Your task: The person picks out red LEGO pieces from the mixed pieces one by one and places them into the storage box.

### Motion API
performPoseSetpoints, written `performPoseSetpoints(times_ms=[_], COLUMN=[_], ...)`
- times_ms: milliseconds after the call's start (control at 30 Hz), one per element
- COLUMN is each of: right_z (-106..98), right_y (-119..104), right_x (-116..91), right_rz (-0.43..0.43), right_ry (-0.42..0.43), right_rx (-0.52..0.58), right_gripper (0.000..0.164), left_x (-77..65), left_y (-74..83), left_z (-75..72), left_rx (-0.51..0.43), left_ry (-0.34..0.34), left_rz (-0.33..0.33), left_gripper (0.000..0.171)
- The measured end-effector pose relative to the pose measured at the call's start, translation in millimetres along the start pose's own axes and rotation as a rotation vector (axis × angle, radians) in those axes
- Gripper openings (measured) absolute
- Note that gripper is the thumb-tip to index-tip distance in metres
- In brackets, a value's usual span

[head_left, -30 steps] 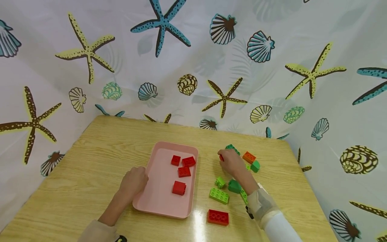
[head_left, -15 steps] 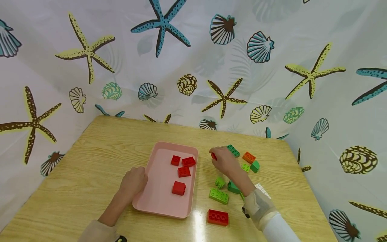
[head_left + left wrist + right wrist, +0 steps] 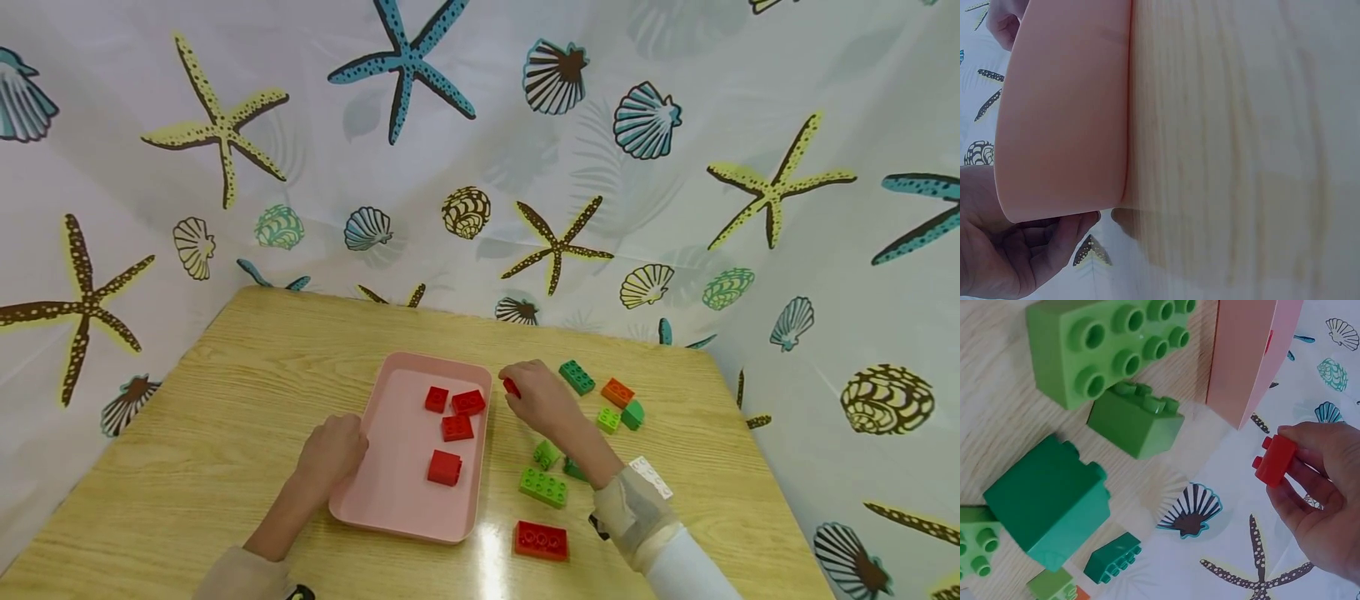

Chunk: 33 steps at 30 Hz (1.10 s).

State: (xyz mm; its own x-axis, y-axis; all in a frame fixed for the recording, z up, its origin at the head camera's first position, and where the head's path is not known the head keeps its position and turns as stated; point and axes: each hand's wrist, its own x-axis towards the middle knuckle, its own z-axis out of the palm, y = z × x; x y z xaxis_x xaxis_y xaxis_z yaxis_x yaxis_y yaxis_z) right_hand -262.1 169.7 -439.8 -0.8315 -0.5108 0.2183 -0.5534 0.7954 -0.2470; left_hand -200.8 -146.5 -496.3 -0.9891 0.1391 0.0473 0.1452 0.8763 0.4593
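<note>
Pinching a small red brick (image 3: 1276, 460) between the thumb and curled fingers of the right hand (image 3: 1325, 487). Looks short, boxy and evenly red, with two round studs in sight along one face; shows as a mere red sliver in the head view, largely covered by the hand. Hangs in the air just right of the pink tray (image 3: 393, 500), near the far part of its right wall.

Points its studs left in the right wrist view, toward the side of the tabletop (image 3: 285, 350). Runs its longer side steeply there, from upper right to lower left — seems to slant from upper left to lower right in the head view, though hard to judge from so little showing.

Gripping the left wall of the tray with the left hand (image 3: 333, 450), with fingers curled in at the rim.

Leaves only a narrow strip of wood between brick and tray wall. Offers pink floor across the tray's left half, with four red bricks (image 3: 457, 427) gathered in the right half. Opens widely left of the tray and beyond it, out to the patterned curtain (image 3: 450, 125). Crowds up on the right — past a dark green brick (image 3: 577, 377), an orange brick (image 3: 618, 392) and a white brick (image 3: 651, 477), with a long light green brick (image 3: 543, 487) and a loose red brick (image 3: 542, 541) nearer the body.
</note>
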Motion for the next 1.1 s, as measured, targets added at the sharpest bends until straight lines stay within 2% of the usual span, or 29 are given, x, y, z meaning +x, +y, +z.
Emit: performPoseSetpoints(times_ms=[700, 967, 1100], right_z=[-1.8, -2.0, 0.0], right_y=[-32.0, -43.0, -49.7], right_x=[11.9, 17.5, 20.7], right_rz=[-0.075, -0.113, -0.129], right_ry=[-0.018, -0.022, -0.037], right_rx=[0.032, 0.051, 0.049], right_gripper=[0.024, 0.024, 0.024], left_x=[0.6, 2.4, 1.5], left_y=[-1.5, -3.1, -2.2], left_z=[1.2, 3.3, 2.7], left_rx=[0.004, -0.004, 0.002], left_ry=[0.004, 0.021, 0.007], left_rz=[-0.005, -0.004, -0.01], left_gripper=[0.017, 0.022, 0.021])
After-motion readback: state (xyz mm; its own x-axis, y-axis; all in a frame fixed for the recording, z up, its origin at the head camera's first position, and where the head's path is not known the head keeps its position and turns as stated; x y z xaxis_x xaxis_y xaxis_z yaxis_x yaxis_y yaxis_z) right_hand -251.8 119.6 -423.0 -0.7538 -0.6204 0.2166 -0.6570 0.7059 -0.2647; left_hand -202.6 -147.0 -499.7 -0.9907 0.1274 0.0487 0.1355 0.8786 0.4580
